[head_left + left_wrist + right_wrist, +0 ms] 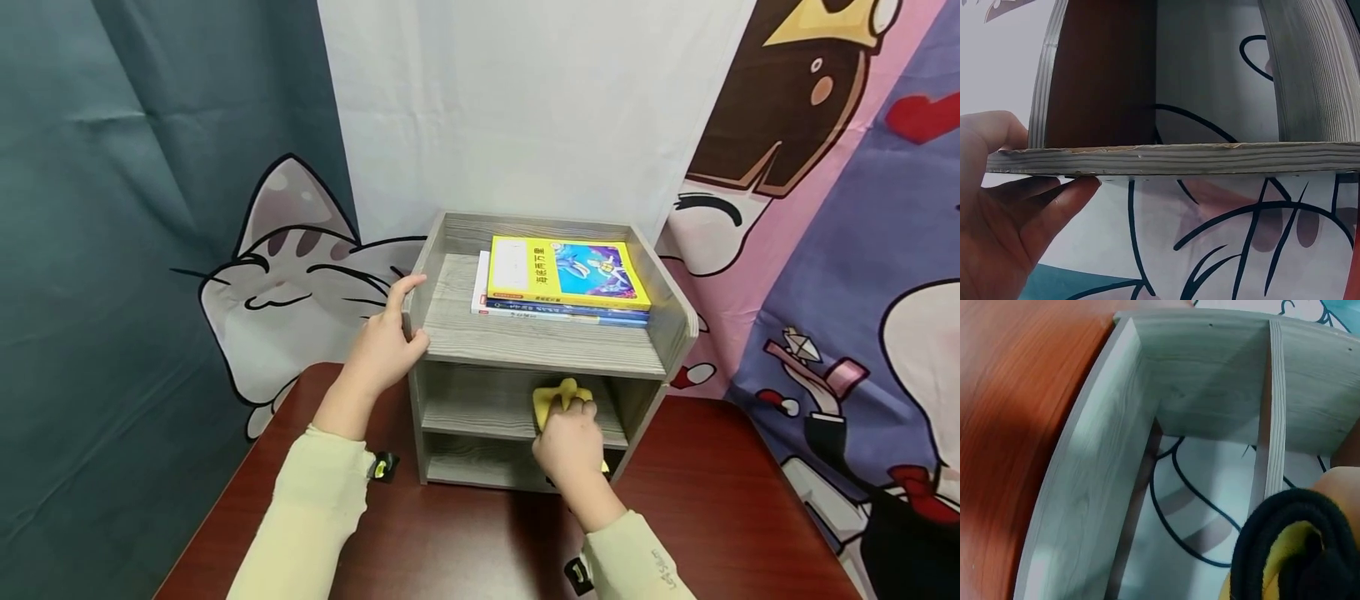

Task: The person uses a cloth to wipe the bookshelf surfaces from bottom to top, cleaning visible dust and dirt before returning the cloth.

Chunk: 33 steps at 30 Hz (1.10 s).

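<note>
The bookshelf (pixel 540 354) wears streaky grey wood grain, the cloth (pixel 547 402) is yellow, the desk (pixel 442 542) reddish-brown, the top book (pixel 567 275) yellow with a blue-and-purple picture (pixel 592 268), the 2 sleeves (pixel 307 508) pale cream, and the cartoon cat (pixel 277 325) grey and white, outlined black, with 3 brownish stripes.

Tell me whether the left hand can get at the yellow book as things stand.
Probably yes: the yellow book lies uncovered, with open space above it. The left hand would likely just have to let go of the left side panel first.
</note>
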Motion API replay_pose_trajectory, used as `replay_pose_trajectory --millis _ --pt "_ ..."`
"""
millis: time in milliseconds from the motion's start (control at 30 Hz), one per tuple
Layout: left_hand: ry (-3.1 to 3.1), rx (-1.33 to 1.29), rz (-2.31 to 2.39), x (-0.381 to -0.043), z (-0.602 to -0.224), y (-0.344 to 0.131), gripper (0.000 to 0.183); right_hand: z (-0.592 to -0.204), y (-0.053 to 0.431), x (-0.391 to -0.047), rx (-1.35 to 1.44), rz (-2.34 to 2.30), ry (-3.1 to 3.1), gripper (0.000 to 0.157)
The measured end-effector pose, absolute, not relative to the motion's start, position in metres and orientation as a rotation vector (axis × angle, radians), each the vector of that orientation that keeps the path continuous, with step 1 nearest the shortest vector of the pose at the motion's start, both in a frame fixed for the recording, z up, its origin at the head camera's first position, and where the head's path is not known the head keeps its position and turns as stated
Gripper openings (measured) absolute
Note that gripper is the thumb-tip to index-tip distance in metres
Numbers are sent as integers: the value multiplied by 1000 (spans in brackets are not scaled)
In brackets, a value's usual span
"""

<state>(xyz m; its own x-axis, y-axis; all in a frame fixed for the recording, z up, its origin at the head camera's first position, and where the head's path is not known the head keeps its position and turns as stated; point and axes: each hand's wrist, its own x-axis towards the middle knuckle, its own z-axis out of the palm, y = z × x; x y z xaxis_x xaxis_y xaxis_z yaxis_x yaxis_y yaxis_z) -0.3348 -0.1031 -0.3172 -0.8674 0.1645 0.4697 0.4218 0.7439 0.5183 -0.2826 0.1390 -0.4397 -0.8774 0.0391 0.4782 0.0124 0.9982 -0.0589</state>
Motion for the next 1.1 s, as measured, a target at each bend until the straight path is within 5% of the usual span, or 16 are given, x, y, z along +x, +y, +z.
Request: replay_pose_trajectory --millis 1100 --pt "-2554 -465 -956 -334 -317 -104 60 -435 42 -298 32 -13 -2778 49"
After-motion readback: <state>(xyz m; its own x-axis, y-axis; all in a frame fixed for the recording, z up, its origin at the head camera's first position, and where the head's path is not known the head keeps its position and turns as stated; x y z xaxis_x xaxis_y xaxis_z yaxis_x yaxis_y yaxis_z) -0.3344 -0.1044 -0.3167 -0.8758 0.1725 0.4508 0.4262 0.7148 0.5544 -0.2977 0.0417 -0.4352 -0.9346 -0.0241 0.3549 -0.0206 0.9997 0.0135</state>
